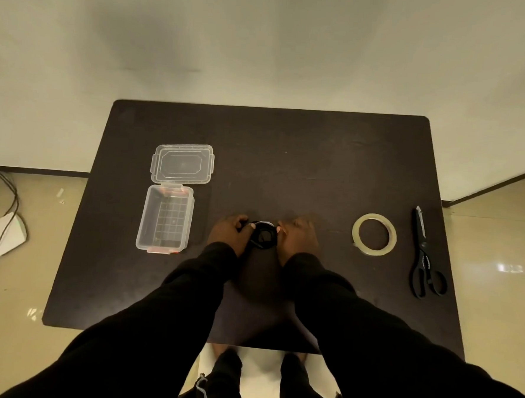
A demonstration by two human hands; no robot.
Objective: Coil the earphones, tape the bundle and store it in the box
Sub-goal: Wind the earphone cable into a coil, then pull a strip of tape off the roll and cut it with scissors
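Earphones (263, 235), black and wound into a small round coil, sit at the middle of the dark surface (288, 157), held between both hands. The left hand (228, 231) presses against the coil's left side, its grip closed on the bundle with the thumb lying across the upper left edge. The right hand (298, 239) meets the coil's right side, a fingertip touching the rim; its grip also looks closed on the coil, though the fingers underneath are hidden. A pale sliver shows along the coil's top edge, too small to tell what it is. Both arms wear black sleeves (340, 320) that reach in from the near edge.

To the left of the hands stands a clear plastic box (165, 219), open, with orange clips at its near and far ends and a grid pattern on its bottom. Its clear lid (182, 163) lies flat on the surface just beyond it, touching or nearly touching the far end of the box.

To the right, well apart from the hands, a roll of clear tape (374, 234) lies flat. Further right, near the surface's edge, black scissors (425, 255) lie shut with the blades pointing away and the handles toward the person.

On the floor at far left rest a white device (5, 234) and dark cables (7, 201).
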